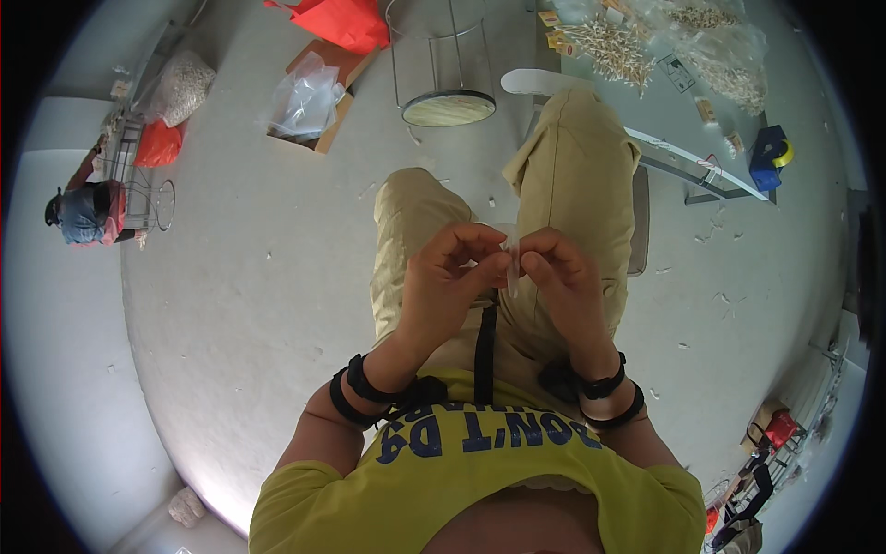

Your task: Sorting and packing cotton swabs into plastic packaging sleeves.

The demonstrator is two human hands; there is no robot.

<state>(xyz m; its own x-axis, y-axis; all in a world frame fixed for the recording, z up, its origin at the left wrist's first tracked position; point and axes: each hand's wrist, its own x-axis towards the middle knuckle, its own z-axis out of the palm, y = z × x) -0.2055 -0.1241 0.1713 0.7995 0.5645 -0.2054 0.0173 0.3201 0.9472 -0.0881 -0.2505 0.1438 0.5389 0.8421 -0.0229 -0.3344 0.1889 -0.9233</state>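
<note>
Above my lap, between my thighs, both hands meet at a small clear plastic bag (513, 277), thin and seen nearly edge-on. My left hand (452, 277) pinches its left side between thumb and fingers. On the opposite side, the thumb and fingertips of my right hand (561, 277) close on it. Whether anything lies inside the bag cannot be made out. Ahead to the right, a table (637, 120) carries a loose pile of cotton swabs (609, 51) and large clear bags (711, 46) full of more swabs.
A blue tape dispenser (768, 159) sits at the table's right corner. Ahead stands a round stool (449, 109) with metal legs. Left of it, an open cardboard box (323, 138) holds clear plastic bags (306, 95). Another person (88, 210) is far left, beside a rack.
</note>
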